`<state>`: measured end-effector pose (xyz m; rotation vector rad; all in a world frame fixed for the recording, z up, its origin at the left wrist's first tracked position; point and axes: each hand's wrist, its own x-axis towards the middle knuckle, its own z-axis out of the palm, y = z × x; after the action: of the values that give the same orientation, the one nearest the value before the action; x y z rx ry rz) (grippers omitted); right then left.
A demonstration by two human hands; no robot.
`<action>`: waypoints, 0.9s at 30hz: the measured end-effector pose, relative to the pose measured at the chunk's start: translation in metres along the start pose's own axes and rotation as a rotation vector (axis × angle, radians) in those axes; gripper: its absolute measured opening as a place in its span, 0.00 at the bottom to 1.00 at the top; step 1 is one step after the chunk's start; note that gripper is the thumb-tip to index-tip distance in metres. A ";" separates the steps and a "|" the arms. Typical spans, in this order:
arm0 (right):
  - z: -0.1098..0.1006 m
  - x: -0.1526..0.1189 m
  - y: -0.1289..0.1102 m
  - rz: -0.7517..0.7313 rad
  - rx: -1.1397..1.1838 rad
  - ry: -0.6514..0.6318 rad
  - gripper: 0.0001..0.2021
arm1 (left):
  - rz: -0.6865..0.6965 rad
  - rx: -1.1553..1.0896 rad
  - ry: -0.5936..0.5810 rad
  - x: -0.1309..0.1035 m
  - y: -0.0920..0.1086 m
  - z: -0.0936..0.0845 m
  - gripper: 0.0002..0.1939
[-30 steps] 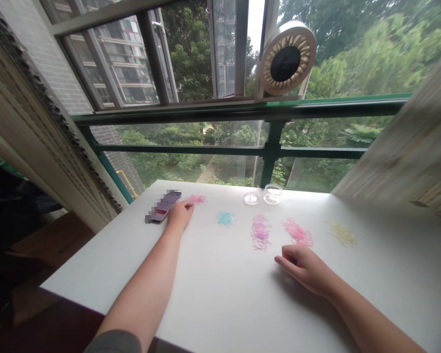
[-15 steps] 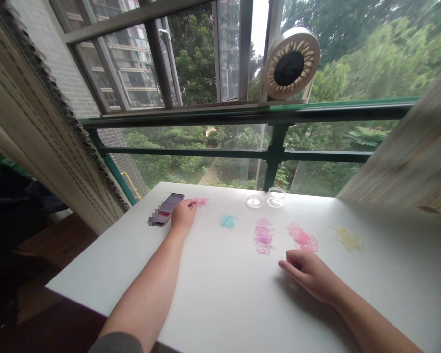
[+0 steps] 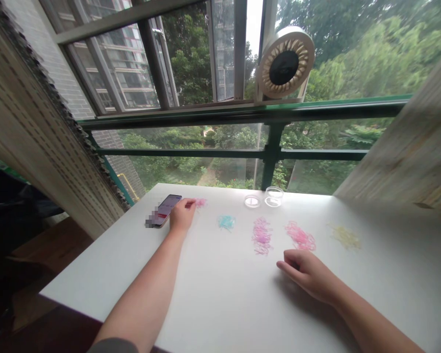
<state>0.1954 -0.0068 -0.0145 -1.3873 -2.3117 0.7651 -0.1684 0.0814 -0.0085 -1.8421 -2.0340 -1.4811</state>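
My left hand (image 3: pixel 182 214) is closed in a pinch at the near left edge of a small pink pile (image 3: pixel 201 202) of thin strands, which look like tiny rubber bands. Anything between its fingertips is too small to make out. A phone (image 3: pixel 168 208) with a lit screen lies just left of that hand. My right hand (image 3: pixel 306 272) rests on the table, fingers curled in and thumb pointing left, with nothing visible in it. Right beyond it lies a larger pink pile (image 3: pixel 300 237). A purple-pink pile (image 3: pixel 262 237) and a turquoise pile (image 3: pixel 226 222) sit between the hands.
A yellow pile (image 3: pixel 345 236) lies on the right of the white table (image 3: pixel 220 294). Near the far edge stand a clear round container (image 3: pixel 274 197) and a flat clear lid (image 3: pixel 252 201). Beyond are a green railing (image 3: pixel 206 116), a round fan (image 3: pixel 286 63) and windows. Curtains hang at both sides.
The view has shifted slightly, so everything sits a little further left. My left hand stays by the small pink pile, with its fingers slightly rearranged; my right hand keeps its pose.
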 end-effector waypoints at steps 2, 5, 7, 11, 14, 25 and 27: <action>0.000 0.000 0.000 0.002 0.007 -0.003 0.19 | 0.002 -0.005 0.021 0.001 -0.002 0.000 0.09; -0.001 0.000 0.000 0.003 0.011 -0.003 0.19 | -0.006 -0.012 0.063 0.002 -0.004 0.000 0.09; -0.001 0.000 0.000 -0.003 0.008 -0.002 0.19 | -0.010 -0.019 0.085 0.003 -0.005 0.000 0.10; -0.001 0.000 0.001 -0.005 0.005 0.001 0.18 | -0.012 -0.032 0.096 0.002 -0.005 0.001 0.10; -0.001 0.000 0.001 -0.007 0.008 -0.003 0.19 | -0.015 -0.045 0.084 0.001 -0.002 0.001 0.11; -0.002 -0.001 -0.003 -0.031 0.028 0.016 0.17 | 0.052 -0.177 -0.079 -0.020 0.040 0.009 0.12; -0.003 -0.002 -0.006 -0.041 0.048 0.018 0.16 | 0.101 -0.200 -0.143 -0.029 0.054 0.012 0.11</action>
<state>0.1933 -0.0100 -0.0083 -1.3174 -2.2851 0.7875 -0.1110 0.0592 0.0005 -2.1488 -1.8757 -1.6227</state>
